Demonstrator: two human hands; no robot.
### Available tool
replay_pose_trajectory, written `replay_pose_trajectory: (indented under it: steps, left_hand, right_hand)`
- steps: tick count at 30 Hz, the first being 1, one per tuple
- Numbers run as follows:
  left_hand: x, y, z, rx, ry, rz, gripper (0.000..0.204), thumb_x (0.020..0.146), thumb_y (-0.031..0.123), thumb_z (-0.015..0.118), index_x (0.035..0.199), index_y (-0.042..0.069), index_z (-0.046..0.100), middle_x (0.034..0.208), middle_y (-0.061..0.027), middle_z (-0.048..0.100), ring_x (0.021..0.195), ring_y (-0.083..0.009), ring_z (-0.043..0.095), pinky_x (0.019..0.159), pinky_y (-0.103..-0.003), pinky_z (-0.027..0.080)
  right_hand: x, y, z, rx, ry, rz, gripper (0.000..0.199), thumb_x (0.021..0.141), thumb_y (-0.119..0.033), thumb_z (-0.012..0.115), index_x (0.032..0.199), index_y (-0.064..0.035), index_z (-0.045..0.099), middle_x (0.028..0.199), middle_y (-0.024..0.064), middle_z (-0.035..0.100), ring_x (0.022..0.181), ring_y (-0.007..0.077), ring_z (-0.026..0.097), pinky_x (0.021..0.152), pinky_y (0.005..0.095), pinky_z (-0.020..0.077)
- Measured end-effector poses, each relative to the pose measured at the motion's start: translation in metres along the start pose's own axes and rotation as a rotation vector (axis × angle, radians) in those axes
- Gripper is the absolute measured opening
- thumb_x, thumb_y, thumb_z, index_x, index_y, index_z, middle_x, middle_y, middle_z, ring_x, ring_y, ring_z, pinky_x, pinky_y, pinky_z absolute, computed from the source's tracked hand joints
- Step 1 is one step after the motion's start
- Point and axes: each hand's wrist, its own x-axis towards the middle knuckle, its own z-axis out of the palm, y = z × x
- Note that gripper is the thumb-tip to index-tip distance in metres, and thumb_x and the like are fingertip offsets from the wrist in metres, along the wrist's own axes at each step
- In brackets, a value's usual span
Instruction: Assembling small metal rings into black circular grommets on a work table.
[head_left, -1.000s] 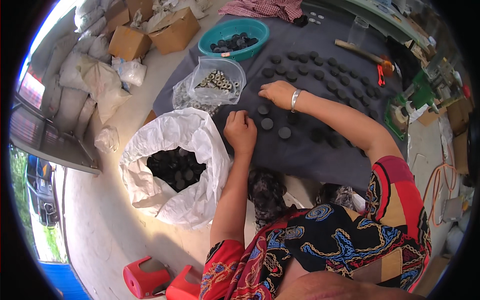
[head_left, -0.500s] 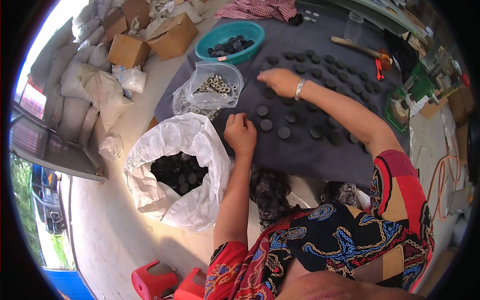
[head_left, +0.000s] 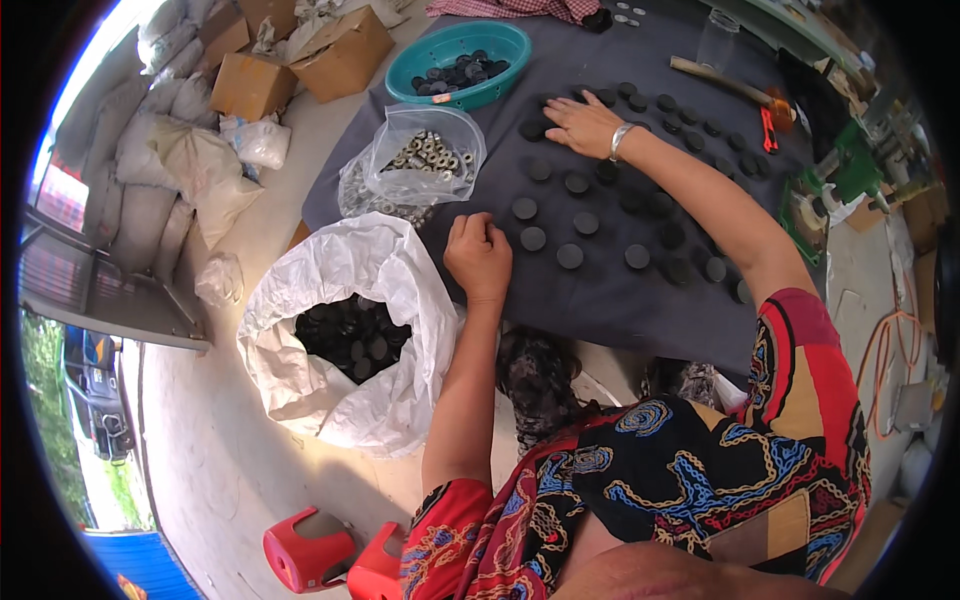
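Observation:
Many round black discs lie spread in loose rows across the dark grey tablecloth. My right hand, with a silver bangle at the wrist, reaches over the far left of these rows. Its fingers are stretched apart, palm down, touching or just above the discs there. Closed in a loose fist, my left hand rests at the table's near left edge; whatever it may hold is hidden. Beside it on the left stands a white woven sack, rolled open, with a heap of black discs inside.
Small metal rings fill a clear plastic bag on the table's left. Behind it sits a teal basin of black discs. A hammer, a red tool and a green machine are at right. Red stools stand below.
My right hand has moved farther away and slightly right, and its bunched fingers have spread over the discs. The left fist stays almost in place.

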Motion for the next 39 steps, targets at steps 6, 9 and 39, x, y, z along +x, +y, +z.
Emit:
replay_pose_trajectory:
  steps: [6,9,39]
  left_hand:
    - [-0.001,0.001,0.0,-0.008,0.015,-0.004,0.01,0.07,0.0,0.061,0.077,0.005,0.064,0.074,-0.0104,0.059,0.066,-0.0311,0.06,0.059,-0.041,0.048]
    - [0.0,0.003,-0.002,-0.021,0.018,-0.03,0.01,0.068,-0.001,0.062,0.076,0.005,0.063,0.072,-0.0096,0.057,0.067,-0.0305,0.059,0.058,-0.041,0.047]
    - [0.009,-0.002,-0.008,-0.087,0.086,0.043,0.012,0.062,-0.003,0.059,0.072,0.003,0.058,0.073,-0.0156,0.057,0.071,-0.0356,0.058,0.062,-0.046,0.046]
  right_hand:
    - [0.023,-0.026,0.014,0.085,-0.107,-0.126,0.071,0.097,-0.056,0.029,0.141,-0.0012,0.038,0.151,0.0171,0.032,0.141,0.0295,0.028,0.114,0.0515,0.02]
    - [0.022,-0.032,0.018,0.002,-0.088,-0.133,0.076,0.096,-0.059,0.028,0.142,0.0015,0.035,0.15,0.02,0.03,0.14,0.0318,0.028,0.114,0.0508,0.019]
    - [0.108,0.038,0.029,0.034,0.056,-0.011,0.052,0.097,-0.042,0.038,0.125,-0.0007,0.054,0.131,0.0246,0.05,0.12,0.0403,0.049,0.099,0.0484,0.0407]
